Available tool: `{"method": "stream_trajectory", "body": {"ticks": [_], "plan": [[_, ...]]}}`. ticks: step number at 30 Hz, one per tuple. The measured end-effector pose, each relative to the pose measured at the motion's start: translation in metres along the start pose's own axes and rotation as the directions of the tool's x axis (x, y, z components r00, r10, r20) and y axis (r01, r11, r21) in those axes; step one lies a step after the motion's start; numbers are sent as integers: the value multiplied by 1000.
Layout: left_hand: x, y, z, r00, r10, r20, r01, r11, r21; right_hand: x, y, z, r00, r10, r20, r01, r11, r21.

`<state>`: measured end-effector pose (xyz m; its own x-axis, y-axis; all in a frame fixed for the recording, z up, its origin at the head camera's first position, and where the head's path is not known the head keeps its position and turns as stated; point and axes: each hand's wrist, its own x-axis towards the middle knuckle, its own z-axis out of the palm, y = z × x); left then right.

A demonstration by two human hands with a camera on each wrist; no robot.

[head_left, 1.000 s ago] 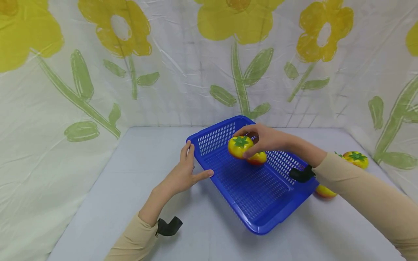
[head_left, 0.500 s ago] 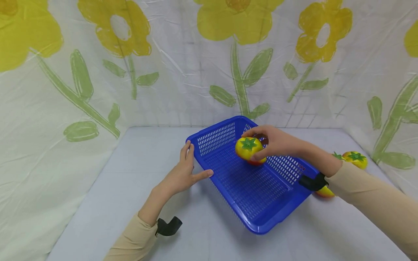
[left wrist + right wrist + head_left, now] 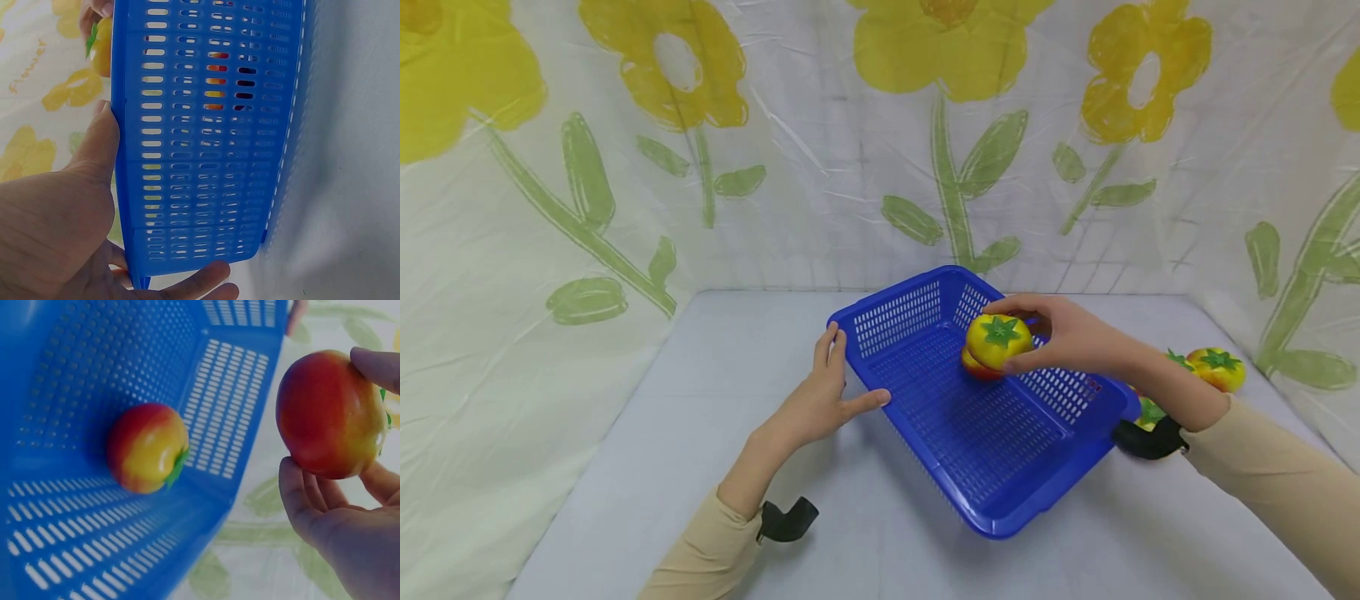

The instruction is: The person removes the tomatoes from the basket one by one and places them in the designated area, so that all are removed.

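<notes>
My right hand (image 3: 1067, 333) grips a yellow-and-red tomato (image 3: 988, 352) with a green star-shaped leaf cap, above the blue perforated plastic basket (image 3: 970, 442). Thumb and fingers hold its sides in the right wrist view, where its red underside shows. Below it, a second tomato (image 3: 147, 450) lies in the basket, partly hidden by the held one in the head view. My left hand (image 3: 812, 412) rests on the basket's far-left corner. Its thumb lies straight on the long rim, and its fingers reach along the corner; the left wrist view shows the thumb (image 3: 100, 140) against the rim.
Right of the basket lie several more tomatoes (image 3: 1217, 369), some partly hidden behind the right arm and the black wrist camera (image 3: 1150, 437). A white cloth (image 3: 722, 358) covers the table. A flower-printed curtain (image 3: 805, 208) hangs behind and at the sides.
My right hand has moved to the right with the tomato, over the one in the basket. The left hand and the basket have stayed put.
</notes>
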<state>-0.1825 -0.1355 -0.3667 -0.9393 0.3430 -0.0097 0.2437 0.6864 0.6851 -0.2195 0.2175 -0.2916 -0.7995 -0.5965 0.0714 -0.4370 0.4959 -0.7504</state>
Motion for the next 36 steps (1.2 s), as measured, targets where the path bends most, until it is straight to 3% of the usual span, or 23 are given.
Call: {"method": "stream_trajectory", "body": {"ticks": [12,20,29,36], "plan": [[0,0,0,1000,6,0,-6,1000,7,-34,6,-13,991,70,-118,-58,993,98],[0,-2,1,1000,12,-3,-12,1000,2,-58,13,-16,978,49,-201,-41,998,46],[-1,-2,0,1000,12,6,-12,1000,-11,-96,14,-23,946,145,-290,-113,986,124],[-2,-1,0,1000,9,3,-9,1000,5,-121,33,-23,918,148,-369,-77,976,201]]}}
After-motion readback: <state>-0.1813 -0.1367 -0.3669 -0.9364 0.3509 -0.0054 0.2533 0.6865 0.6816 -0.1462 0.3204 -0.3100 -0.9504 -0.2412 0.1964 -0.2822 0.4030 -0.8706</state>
